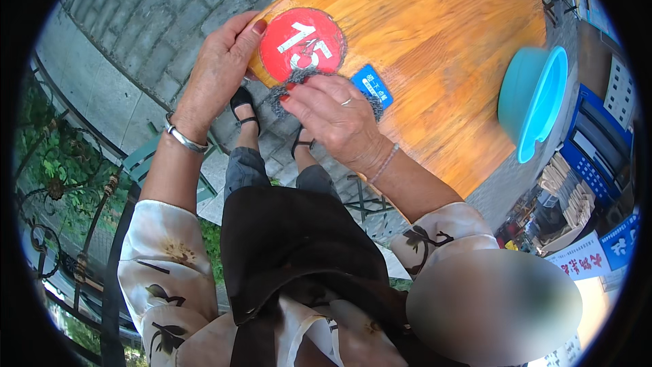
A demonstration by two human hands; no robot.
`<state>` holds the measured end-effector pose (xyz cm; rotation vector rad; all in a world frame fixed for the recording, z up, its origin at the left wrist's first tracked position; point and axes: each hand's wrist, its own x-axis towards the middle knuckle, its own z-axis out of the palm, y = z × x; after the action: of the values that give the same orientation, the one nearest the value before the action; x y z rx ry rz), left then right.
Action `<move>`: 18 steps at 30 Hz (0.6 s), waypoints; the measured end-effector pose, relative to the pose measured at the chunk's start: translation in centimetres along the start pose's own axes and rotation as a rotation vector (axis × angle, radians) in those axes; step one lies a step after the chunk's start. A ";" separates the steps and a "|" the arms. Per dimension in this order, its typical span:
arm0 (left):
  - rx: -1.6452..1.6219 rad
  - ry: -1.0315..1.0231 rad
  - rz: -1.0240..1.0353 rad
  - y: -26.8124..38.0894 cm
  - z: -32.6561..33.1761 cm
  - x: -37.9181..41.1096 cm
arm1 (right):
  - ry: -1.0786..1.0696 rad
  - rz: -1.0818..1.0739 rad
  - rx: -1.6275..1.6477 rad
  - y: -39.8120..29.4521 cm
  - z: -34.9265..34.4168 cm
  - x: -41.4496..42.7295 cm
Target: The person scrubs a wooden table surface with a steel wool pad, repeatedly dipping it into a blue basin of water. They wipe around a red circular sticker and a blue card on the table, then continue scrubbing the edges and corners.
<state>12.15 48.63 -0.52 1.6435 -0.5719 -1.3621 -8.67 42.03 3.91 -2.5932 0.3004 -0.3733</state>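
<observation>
My left hand grips the corner of a varnished wooden table, its thumb on top beside a round red sticker. The sticker bears a large white number and looks scratched. Under the fingers of my right hand is a dark grey cloth or scouring pad, pressed at the sticker's lower edge and the table's rim. Just beyond that hand, a small blue sticker with white writing is stuck to the tabletop, partly covered by the grey material.
A turquoise plastic basin stands at the table's far right. Left of me are a green slatted chair and an ornate metal railing with plants. Stacked cardboard and signs lie beyond the table at right. Grey paving surrounds the table.
</observation>
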 end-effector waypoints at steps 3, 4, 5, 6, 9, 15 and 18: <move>0.039 0.015 -0.022 0.9 0.0 -0.2 | 0.091 0.220 -0.229 4.5 -2.9 -1.3; 0.058 0.024 -0.022 1.1 0.0 -0.2 | 0.113 0.216 -0.233 4.6 -2.8 -1.3; 0.066 0.026 -0.012 0.9 0.0 -0.3 | 0.136 0.211 -0.236 4.5 -2.6 -1.3; 0.069 0.026 0.008 0.5 0.3 -0.1 | 0.159 0.203 -0.249 4.4 -2.5 -1.1; 0.048 0.090 0.011 -0.6 0.5 -0.3 | -0.003 0.068 -0.081 1.1 -0.9 -1.8; 0.192 0.150 0.055 0.3 0.8 0.1 | 0.180 0.226 -0.295 8.9 -4.2 1.2; 0.519 0.233 0.203 0.0 0.6 0.1 | 0.105 0.174 -0.227 6.2 -3.2 0.3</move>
<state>11.57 48.30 -0.60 2.0532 -0.9791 -0.8994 -10.27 35.26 3.49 -2.7448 0.6344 -0.4356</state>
